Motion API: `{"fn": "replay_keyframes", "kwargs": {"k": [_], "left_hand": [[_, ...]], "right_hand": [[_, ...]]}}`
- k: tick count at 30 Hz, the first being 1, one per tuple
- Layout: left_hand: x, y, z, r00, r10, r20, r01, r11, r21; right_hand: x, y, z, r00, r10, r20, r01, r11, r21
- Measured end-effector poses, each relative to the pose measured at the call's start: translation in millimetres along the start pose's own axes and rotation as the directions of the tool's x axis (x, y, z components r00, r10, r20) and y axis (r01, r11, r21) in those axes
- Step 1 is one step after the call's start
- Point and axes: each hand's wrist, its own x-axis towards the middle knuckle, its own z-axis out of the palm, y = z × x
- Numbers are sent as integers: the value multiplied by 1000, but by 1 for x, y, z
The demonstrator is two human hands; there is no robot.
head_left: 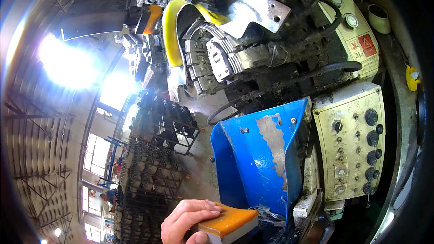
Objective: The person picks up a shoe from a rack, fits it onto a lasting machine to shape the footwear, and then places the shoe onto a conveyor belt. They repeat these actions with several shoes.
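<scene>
Left hand gripping orange-topped block, red warning label on panel

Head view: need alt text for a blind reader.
Left hand holding an orange-topped, pale-sided block, just below a scuffed blue metal tray. At right, a cream control panel carries black knobs; above, a grimy machine includes a curved yellow strip.

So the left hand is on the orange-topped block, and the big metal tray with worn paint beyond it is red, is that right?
Not quite: in the head view, the metal tray with worn paint is blue, not red. The left hand is on the orange-topped block.
</scene>
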Motion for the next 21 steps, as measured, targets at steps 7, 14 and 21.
{"fn": "replay_keyframes", "kwargs": {"k": [7, 14, 21], "left_hand": [[-1, -1, -7, 1000, -13, 19, 13, 1000, 14], [1, -2, -5, 1000, 19, 11, -19, 1000, 14], [-2, 0, -1, 1000, -4, 6, 4, 1000, 4]], "right_hand": [[0, -4, -4, 1000, 2, 7, -2, 1000, -10], [-7, -1, -13, 1000, 0, 12, 1, 1000, -16], [4, -1, -12, 1000, -7, 10, 8, 1000, -29]]}}
